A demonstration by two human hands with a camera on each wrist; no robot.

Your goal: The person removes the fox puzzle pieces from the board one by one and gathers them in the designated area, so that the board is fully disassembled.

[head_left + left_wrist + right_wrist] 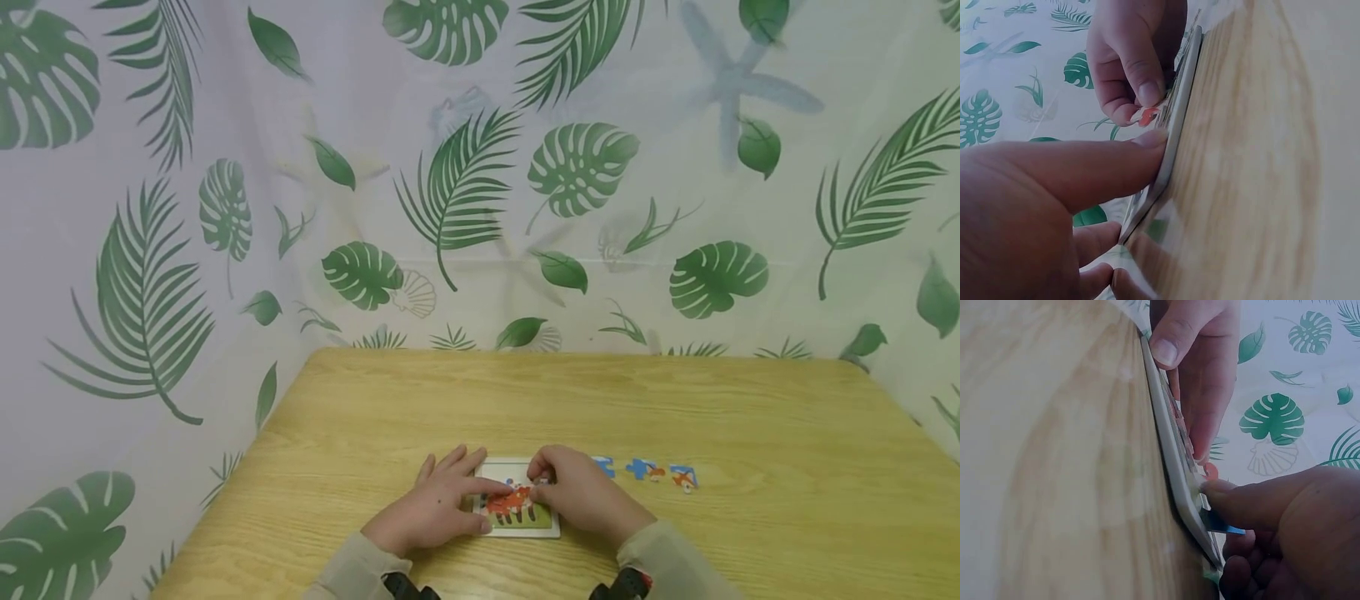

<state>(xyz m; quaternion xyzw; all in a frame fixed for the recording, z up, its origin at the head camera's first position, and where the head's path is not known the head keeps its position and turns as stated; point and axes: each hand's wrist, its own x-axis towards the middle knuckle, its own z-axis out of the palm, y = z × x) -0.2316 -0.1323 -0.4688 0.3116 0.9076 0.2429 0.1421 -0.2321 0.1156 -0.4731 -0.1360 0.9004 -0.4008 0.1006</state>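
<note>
A small puzzle tray with a pale rim lies on the table between both hands, holding joined pieces that show a red-orange striped figure on green ground. My left hand rests on its left side, fingers extended. The index finger touches the picture and the thumb lies by the lower left corner. At the tray's right side, my right hand pinches a puzzle piece between thumb and curled fingers. Blue shows on that puzzle piece in the right wrist view; most of it is hidden by the fingers.
Right of the tray lie loose puzzle pieces: a blue one partly behind the right hand, a blue and orange one, and one with an orange animal. Beyond the wooden table hangs a leaf-printed curtain.
</note>
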